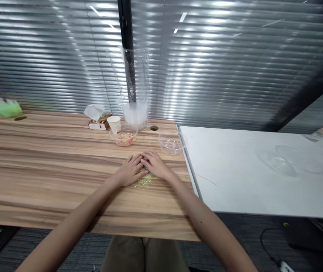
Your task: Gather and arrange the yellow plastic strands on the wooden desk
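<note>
Clear bowl (113, 137) has pink and yellow bits (126, 140) in it, second bowl (173, 147) is right of it, tall bag (136, 90) stands behind with something whitish inside, plus a cup (114, 124) and tissues (94, 112). Left hand (130, 170) and right hand (154, 165) lie flattish, touching, over yellowish plastic (143, 184) on the table (65, 158), partly blocking it; can't tell if they're gripping.

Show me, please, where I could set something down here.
The wooden table looks bare left of the left hand; the white table has room between the thin strand and clear plastic pieces. It is crowded around the paper cup, tissue pack and bowl of colourful bits.
</note>
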Tool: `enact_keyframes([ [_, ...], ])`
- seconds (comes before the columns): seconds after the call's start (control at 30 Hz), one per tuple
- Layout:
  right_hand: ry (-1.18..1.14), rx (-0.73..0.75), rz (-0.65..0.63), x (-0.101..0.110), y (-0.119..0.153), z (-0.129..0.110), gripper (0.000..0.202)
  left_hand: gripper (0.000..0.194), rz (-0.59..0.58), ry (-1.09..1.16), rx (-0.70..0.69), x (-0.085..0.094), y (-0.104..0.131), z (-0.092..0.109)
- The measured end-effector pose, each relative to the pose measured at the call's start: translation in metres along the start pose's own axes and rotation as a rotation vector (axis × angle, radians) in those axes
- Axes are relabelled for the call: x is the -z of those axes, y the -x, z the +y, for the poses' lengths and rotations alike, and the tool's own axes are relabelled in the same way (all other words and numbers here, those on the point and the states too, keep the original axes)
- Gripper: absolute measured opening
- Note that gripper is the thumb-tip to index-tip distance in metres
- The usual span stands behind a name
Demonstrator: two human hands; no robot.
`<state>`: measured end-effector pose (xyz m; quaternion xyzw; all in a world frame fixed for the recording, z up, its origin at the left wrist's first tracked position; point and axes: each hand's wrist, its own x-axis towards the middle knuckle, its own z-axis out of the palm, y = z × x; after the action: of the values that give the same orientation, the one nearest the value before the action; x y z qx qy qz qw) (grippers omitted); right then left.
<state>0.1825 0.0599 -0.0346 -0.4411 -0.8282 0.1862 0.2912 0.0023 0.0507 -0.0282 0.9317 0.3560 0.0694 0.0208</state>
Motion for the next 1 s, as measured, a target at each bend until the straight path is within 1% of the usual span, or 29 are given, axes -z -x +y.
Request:
enact_keyframes([
  [0.2,-0.013,-0.001,0.005,0.0005,0.0005,0.0000,0.034,0.060,-0.001,0.011,0.003,0.0009,-0.0001,0.0004],
  [0.43,-0.031,0.012,0.008,0.0040,0.0007,-0.0049,0.033,0.057,0.002,0.018,0.009,0.0025,-0.0002,0.0019],
  [0.53,-0.025,0.015,0.008,0.0042,0.0007,-0.0056,0.032,0.059,-0.013,0.025,0.027,0.0033,0.0001,0.0028],
  [0.63,-0.019,0.017,0.008,0.0030,0.0004,-0.0042,0.033,0.060,-0.001,0.032,0.024,0.0031,0.0004,0.0025],
  [0.73,-0.011,0.005,0.004,0.0019,0.0001,-0.0027,0.034,0.057,0.017,0.030,0.006,0.0011,0.0005,0.0010],
  [0.87,-0.004,-0.014,-0.009,0.0030,0.0008,-0.0046,0.036,0.060,-0.001,0.038,0.018,-0.0013,0.0005,-0.0003],
  [1.0,-0.005,-0.034,-0.013,0.0047,0.0014,-0.0080,0.037,0.060,0.009,0.046,0.012,-0.0017,0.0007,0.0000],
])
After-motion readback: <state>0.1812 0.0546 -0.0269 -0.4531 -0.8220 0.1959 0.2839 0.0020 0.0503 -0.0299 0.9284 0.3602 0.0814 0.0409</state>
